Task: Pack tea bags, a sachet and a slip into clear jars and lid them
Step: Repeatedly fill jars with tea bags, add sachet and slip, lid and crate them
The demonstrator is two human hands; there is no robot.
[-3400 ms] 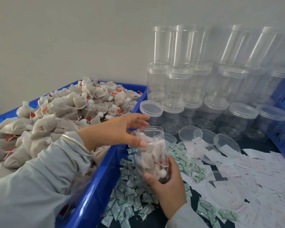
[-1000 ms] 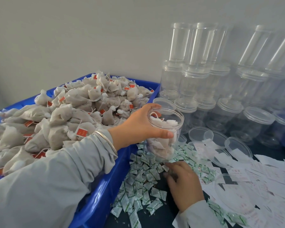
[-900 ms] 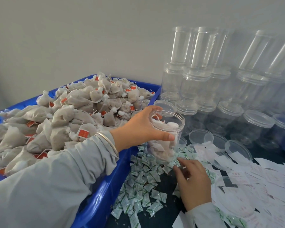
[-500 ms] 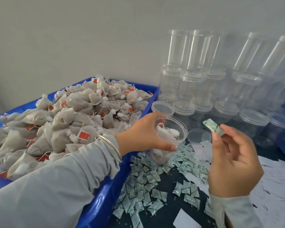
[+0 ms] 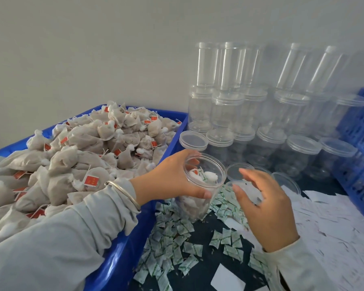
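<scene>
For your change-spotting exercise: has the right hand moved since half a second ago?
Yes. The right hand has dropped from lidded-jar height toward the paper slips, sachet gone.

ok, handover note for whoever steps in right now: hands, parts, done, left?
Left hand grips the open jar at its rim, on the table beside the blue bin.
Right hand open, empty, hovering right of the jar.
Done: tea bags in the jar; whether a sachet is inside is unclear.
Left: slip from the paper slips, then a loose lid.

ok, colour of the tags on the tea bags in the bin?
Red-orange, with small yellow marks, on the tea bag tags. Head view, the only one, shows them clearly.
</scene>
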